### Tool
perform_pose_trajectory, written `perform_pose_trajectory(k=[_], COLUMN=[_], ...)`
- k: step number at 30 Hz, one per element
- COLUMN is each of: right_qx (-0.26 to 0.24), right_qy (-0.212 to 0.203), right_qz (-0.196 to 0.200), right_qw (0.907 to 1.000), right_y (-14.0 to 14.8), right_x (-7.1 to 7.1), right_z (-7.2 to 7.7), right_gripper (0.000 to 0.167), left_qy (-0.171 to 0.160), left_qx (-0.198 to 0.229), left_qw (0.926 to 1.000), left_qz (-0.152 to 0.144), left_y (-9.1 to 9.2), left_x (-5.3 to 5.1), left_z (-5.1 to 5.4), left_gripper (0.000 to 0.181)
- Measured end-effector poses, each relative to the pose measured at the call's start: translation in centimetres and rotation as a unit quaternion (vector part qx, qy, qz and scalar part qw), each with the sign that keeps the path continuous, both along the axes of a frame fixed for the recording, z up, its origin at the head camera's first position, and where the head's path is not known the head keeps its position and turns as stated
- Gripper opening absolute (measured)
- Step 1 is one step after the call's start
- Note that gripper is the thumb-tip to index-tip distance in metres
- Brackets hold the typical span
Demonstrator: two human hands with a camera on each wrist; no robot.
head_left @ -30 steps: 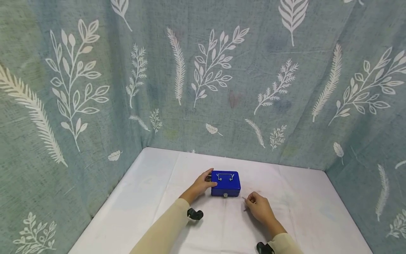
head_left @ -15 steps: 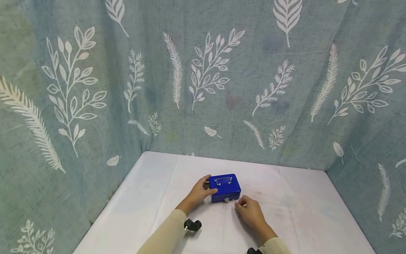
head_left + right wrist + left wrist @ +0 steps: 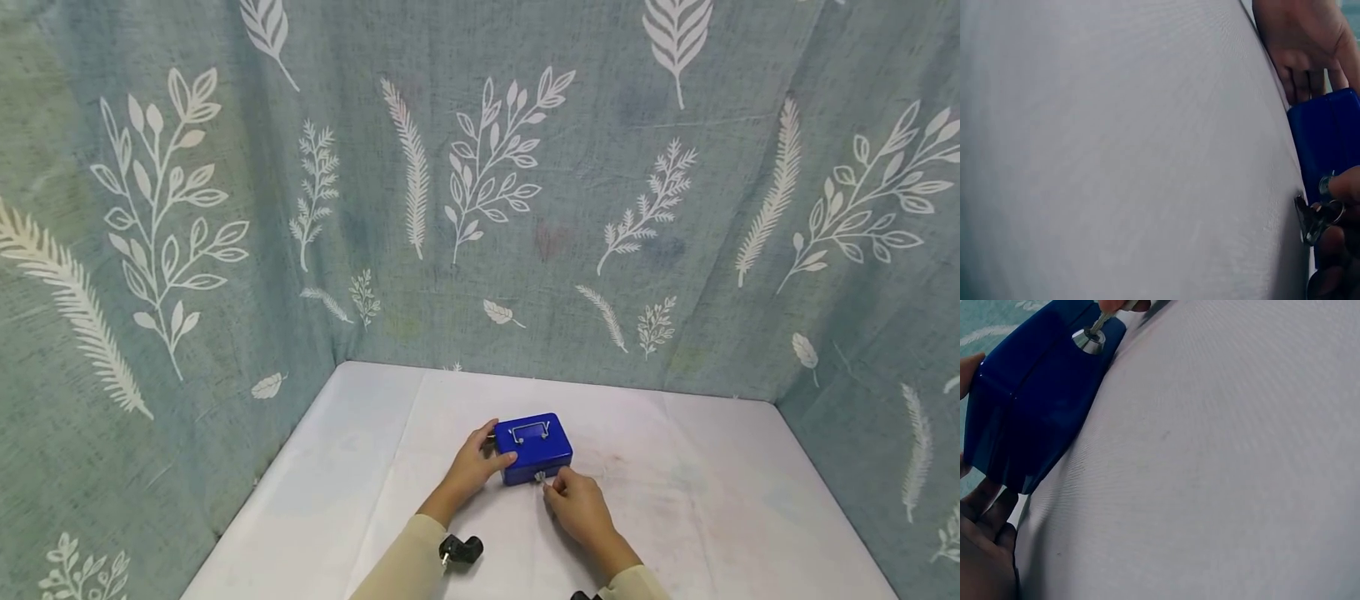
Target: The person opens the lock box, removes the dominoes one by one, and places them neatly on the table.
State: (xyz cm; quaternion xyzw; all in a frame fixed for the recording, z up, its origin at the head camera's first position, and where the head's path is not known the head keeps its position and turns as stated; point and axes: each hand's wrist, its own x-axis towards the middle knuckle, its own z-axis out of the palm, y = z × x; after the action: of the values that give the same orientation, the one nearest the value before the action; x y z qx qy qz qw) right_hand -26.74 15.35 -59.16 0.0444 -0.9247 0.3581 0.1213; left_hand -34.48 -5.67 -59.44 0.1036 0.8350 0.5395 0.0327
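Observation:
A blue metal box (image 3: 534, 450) with a wire handle on its lid stands on the white cloth, slightly turned. The left hand (image 3: 471, 467) grips its left side, thumb on the lid's edge and fingers round the side. At the front lock (image 3: 1089, 341) the right hand (image 3: 583, 507) pinches a key (image 3: 1101, 322), whose tip meets the silver lock in the left wrist view. In the right wrist view a ring and another metal piece (image 3: 1311, 220) hang by the right fingers. How deep the key sits cannot be told.
White cloth (image 3: 360, 442) covers the table. A grey-green curtain (image 3: 480, 275) with white leaf prints stands behind it and on both sides. A black wrist device (image 3: 461, 550) is on the left sleeve.
The right hand has moved left to the lock with the key. The box, held by the left hand, has turned slightly and sits a little lower in the head view.

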Motion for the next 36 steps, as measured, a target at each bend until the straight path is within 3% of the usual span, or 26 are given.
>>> perform_pose_trajectory(k=[8,16,27,36], right_qx=[0.076,0.085,0.099,0.068], right_qy=[0.021,0.054,0.041,-0.013], right_qz=[-0.004,-0.022,-0.016,-0.025], right_qw=[0.9969,0.9946,0.9941,0.9973], right_y=[-0.7,-1.2,-1.6,-1.4], right_x=[0.2,-0.1,-1.1,-1.0], right_z=[-0.2,-0.6,0.1,-0.1], right_gripper=[0.028,0.03,0.029,0.025], left_qy=[0.007,0.012,0.007,0.003], left_qx=[-0.001,0.005,0.007,0.005], left_qw=[1.0,0.9999,0.9999,1.0], left_qz=[-0.001,-0.009,-0.01,-0.008], left_y=[0.0,0.1,0.2,0.0], left_x=[0.4,0.3,0.2,0.3], left_z=[-0.3,-0.3,0.0,-0.3], left_gripper=[0.088,0.088,0.087,0.087])
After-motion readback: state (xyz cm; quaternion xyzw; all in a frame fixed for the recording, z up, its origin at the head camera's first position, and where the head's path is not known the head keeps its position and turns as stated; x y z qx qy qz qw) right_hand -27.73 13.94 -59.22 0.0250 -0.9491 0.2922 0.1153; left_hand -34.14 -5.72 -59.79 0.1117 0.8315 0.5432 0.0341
